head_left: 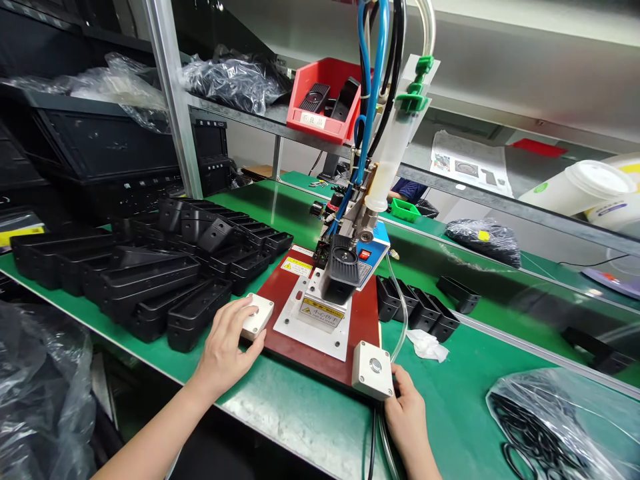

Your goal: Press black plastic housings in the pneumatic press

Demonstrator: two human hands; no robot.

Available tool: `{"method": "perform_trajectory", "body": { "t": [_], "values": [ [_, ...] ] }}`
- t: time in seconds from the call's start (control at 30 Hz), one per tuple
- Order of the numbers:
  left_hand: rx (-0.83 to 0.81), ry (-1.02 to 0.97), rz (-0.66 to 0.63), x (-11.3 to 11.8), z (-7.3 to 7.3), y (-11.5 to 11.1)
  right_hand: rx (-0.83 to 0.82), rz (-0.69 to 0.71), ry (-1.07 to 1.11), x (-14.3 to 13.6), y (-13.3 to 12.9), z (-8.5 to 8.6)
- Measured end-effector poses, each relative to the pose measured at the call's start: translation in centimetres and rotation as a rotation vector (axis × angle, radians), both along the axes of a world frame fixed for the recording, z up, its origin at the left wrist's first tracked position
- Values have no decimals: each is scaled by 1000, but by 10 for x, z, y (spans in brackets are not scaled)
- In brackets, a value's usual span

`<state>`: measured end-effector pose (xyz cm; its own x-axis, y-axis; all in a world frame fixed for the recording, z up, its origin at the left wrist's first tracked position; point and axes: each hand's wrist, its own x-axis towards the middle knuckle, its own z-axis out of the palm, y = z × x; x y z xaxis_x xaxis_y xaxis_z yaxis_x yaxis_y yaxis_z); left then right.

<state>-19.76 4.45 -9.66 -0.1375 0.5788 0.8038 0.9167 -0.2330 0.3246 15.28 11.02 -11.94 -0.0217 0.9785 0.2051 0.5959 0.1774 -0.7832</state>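
My left hand (230, 343) rests over a white button box (259, 316) at the left front of a red base plate (280, 345), its fingers apart on the box. Against the right side of a second white button box (373, 370) is my right hand (406, 407); its fingertips are partly hidden by the box, and its grip cannot be made out. Between the boxes, a black ribbed part (344, 261) sits tilted on the metal fixture (323, 313) with the warning label. A clear dispensing syringe (390, 160) with blue and black tubes stands above it.
Many black housings (150, 273) cover the left of the green table (240, 407). Several more (425, 310) stand right of the machine beside a crumpled white tissue (427, 345). A bag of black rings (545, 427) lies at the right front. A red bin (325, 100) sits on the shelf.
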Motion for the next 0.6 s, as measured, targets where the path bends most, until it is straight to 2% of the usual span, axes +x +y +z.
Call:
{"method": "perform_trajectory", "body": {
  "t": [0.6],
  "values": [
    [-6, -11, -5, 0, 1, 0, 29, -5, -12, -1, 0, 2]
  ]
}}
